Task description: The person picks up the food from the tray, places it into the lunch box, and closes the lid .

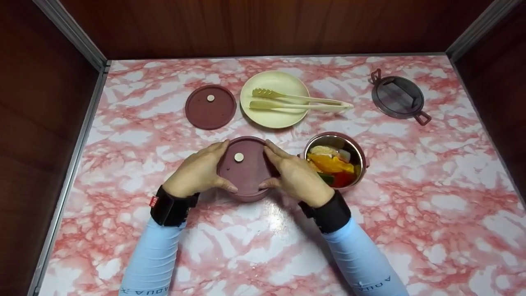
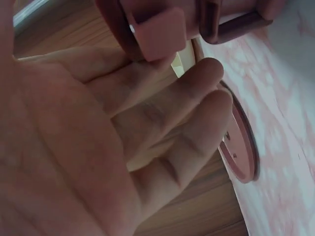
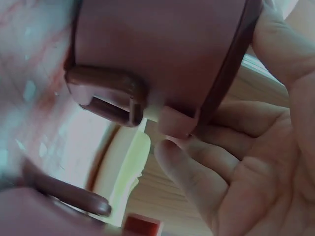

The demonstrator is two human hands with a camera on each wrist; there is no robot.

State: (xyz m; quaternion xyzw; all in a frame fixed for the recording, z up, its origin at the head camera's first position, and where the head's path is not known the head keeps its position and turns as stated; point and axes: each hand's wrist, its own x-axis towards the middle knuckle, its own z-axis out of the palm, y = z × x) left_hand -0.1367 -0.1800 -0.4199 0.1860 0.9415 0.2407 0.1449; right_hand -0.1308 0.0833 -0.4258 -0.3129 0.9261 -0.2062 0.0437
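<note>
A round dusty-pink pot (image 3: 152,49) stands in front of me, covered by a matching lid (image 1: 246,168) with a pale round knob. My left hand (image 1: 197,172) holds the lid's left side, thumb on the near rim. In the left wrist view its fingertips touch a latch flap (image 2: 162,34) that sticks out. On the opposite side my right hand (image 1: 298,174) grips the rim, its thumb on the near edge. The right wrist view has its fingers beside another latch flap (image 3: 177,122), above a side handle (image 3: 106,93).
Right of the hands, an uncovered steel-lined pot (image 1: 363,168) contains colourful vegetable pieces (image 1: 331,162). Behind lie a second pink lid (image 1: 211,111) and a cream plate (image 1: 273,121) bearing a spatula (image 1: 267,105) and a toothed server (image 1: 267,93). A dark two-handled lidded dish (image 1: 396,98) sits far right.
</note>
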